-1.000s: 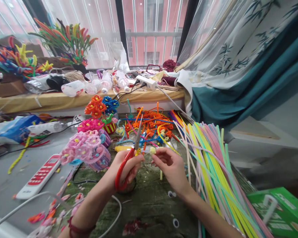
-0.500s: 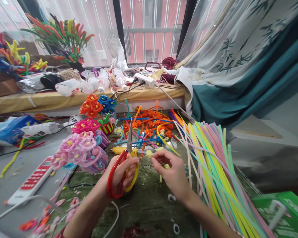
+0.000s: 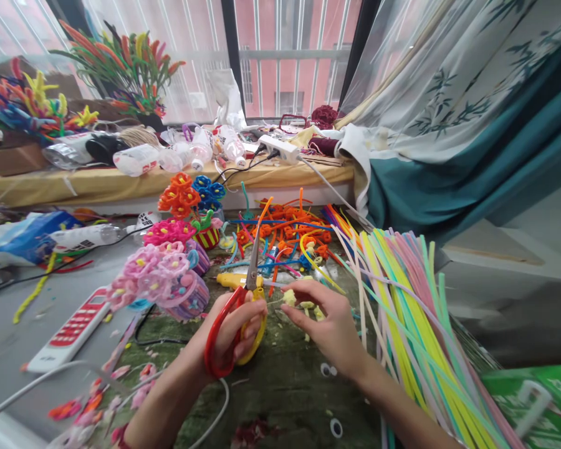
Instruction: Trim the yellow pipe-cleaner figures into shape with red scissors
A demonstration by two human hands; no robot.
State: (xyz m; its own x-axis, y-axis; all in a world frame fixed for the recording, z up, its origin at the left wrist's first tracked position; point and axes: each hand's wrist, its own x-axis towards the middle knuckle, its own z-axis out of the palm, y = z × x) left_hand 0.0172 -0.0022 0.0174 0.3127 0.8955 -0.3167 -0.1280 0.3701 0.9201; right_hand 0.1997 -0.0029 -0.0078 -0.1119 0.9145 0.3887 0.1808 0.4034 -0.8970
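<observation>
My left hand [image 3: 240, 324] is closed around a pair of scissors [image 3: 252, 274] with one red and one yellow handle. The blades point up and away from me, pressed together. Across from it, my right hand [image 3: 325, 321] pinches a small pale yellow fuzzy piece [image 3: 288, 298] between thumb and fingertips. A thin stem seems to run from this piece toward my left fingertips; whether they grip it I cannot tell. More pale yellow bits [image 3: 308, 307] lie just behind my right fingers. Beyond the scissors lies a yellow-handled tool [image 3: 229, 280].
A bundle of long pastel pipe cleaners [image 3: 406, 312] lies at the right. Pink flower pots [image 3: 163, 280] stand left of the scissors. Orange pipe-cleaner pieces [image 3: 294, 224] pile up behind. A white power strip [image 3: 68, 330], loose cables and googly eyes [image 3: 336, 427] lie around.
The view has shifted slightly, so the scene sits a little further right. The pale yellow piece now shows between my right thumb and fingers. My left hand still has the scissors.
</observation>
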